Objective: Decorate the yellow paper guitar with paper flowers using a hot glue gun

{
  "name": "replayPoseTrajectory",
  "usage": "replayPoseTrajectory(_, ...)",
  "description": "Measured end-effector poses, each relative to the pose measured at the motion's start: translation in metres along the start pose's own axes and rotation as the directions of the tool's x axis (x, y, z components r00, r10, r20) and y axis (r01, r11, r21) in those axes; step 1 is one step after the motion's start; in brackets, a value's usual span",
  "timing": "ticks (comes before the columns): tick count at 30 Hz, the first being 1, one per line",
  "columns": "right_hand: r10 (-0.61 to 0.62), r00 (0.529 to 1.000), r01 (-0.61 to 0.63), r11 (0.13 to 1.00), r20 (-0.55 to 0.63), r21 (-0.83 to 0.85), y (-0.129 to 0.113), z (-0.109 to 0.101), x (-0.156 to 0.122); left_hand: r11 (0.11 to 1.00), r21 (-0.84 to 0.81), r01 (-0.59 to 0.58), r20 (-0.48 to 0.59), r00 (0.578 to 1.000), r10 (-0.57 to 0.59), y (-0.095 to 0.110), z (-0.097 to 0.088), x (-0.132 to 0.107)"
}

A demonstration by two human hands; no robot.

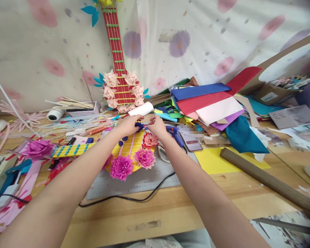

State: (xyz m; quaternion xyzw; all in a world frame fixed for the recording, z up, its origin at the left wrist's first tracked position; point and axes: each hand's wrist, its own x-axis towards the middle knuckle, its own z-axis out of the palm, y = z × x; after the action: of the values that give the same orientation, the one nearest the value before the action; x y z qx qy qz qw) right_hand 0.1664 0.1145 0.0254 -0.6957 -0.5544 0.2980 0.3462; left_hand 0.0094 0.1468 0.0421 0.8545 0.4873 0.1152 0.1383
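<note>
Forearms (209,193): two, bare. Left hand (130,125): at blue flower (138,126), grip indeterminable. Right hand (157,126): curled, contents indeterminable. Guitar (136,142): yellow, flat on mat (150,181); probably light, stiff; petals (121,168) likely crushable; best held by neck (70,150).

At the centre of the frame, the left hand (130,126) is at a blue flower (138,126) over a yellow guitar (136,142), and the right hand (157,126) is just beside it, fingers bent; what its fingertips hold is too small to tell. Pink flowers (122,167) edge the guitar, which lies on a grey mat (100,189) on the bench (113,220). A red guitar (116,48) stands at upper centre, a white roll (141,109) before it. Right of centre are a phone (192,141) and folded paper (217,112); a brown tube (263,177) slants toward the lower right.
</note>
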Motion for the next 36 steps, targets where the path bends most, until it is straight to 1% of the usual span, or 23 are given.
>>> replayPoseTrajectory(4,0.008,1.000,-0.008,1.000,-0.005,-0.010,0.004,-0.003,0.000,0.995,0.080,-0.062,0.011,0.998,0.061,0.011,-0.003,-0.005)
replayPoseTrajectory(9,-0.020,0.995,0.024,0.999,-0.093,0.042,0.013,-0.012,0.003,0.971,0.170,-0.170,0.081,0.984,0.158,0.024,-0.004,-0.006)
replayPoseTrajectory(12,-0.031,0.996,0.039,0.994,-0.082,0.099,0.016,-0.011,0.005,0.958,0.197,-0.209,0.114,0.975,0.190,0.024,-0.004,-0.003)
replayPoseTrajectory(15,-0.031,0.998,0.039,0.987,-0.056,0.153,0.016,-0.005,0.005,0.956,0.184,-0.229,0.125,0.970,0.208,0.018,-0.004,0.000)
replayPoseTrajectory(18,-0.036,0.998,0.044,0.981,-0.045,0.191,0.016,0.001,0.005,0.963,0.153,-0.220,0.114,0.972,0.204,0.010,-0.003,0.005)
replayPoseTrajectory(21,-0.049,0.998,0.054,0.979,-0.032,0.199,0.018,0.006,0.006,0.975,0.136,-0.173,0.099,0.982,0.161,0.002,0.001,0.009)
replayPoseTrajectory(23,-0.076,0.997,0.077,0.971,-0.015,0.227,0.020,0.009,0.008,0.980,0.125,-0.155,0.085,0.986,0.145,-0.004,0.005,0.011)
replayPoseTrajectory(25,-0.111,0.994,0.107,0.957,-0.001,0.271,0.023,0.012,0.011,0.981,0.113,-0.159,0.075,0.986,0.151,-0.008,0.007,0.012)
replayPoseTrajectory(27,-0.132,0.991,0.123,0.947,0.012,0.295,0.026,0.015,0.014,0.981,0.101,-0.166,0.063,0.985,0.160,-0.010,0.008,0.012)
replayPoseTrajectory(32,-0.156,0.986,0.135,0.954,0.061,0.269,0.027,0.014,0.014,0.986,0.091,-0.142,0.029,0.990,0.140,-0.008,0.007,0.010)
replayPoseTrajectory(36,-0.217,0.964,0.178,0.956,0.152,0.233,0.026,0.009,0.011,0.987,0.096,-0.130,0.014,0.991,0.130,-0.008,0.008,0.008)
